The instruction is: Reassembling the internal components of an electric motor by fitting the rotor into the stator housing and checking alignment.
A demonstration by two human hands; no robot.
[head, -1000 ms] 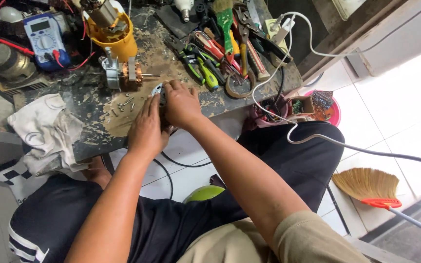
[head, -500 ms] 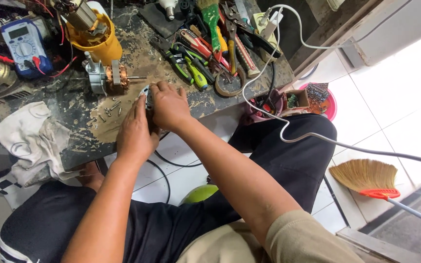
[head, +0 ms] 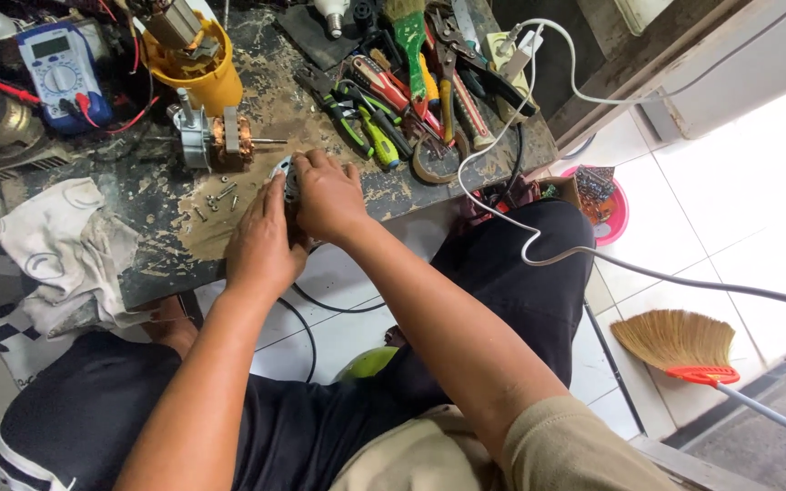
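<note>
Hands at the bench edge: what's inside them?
A small grey metal part shows between the left hand and right hand. Most of it is covered by the fingers, so its shape is unclear.

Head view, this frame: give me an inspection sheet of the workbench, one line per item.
Surface: dark workbench, worn and stained, with a pale scuffed patch near the hands.
Job's things: small grey metal part held at the bench edge between left hand and right hand; mostly hidden.
Clutter: motor armature, loose screws, yellow cup, blue multimeter, pile of pliers and screwdrivers, white rag.
Grippers: both hands closed around the part, fingers curled.
Cables: white cord runs from the bench across the lap; black cable hangs below the bench.
Surroundings: white tiled floor, straw broom, pink bowl.
</note>
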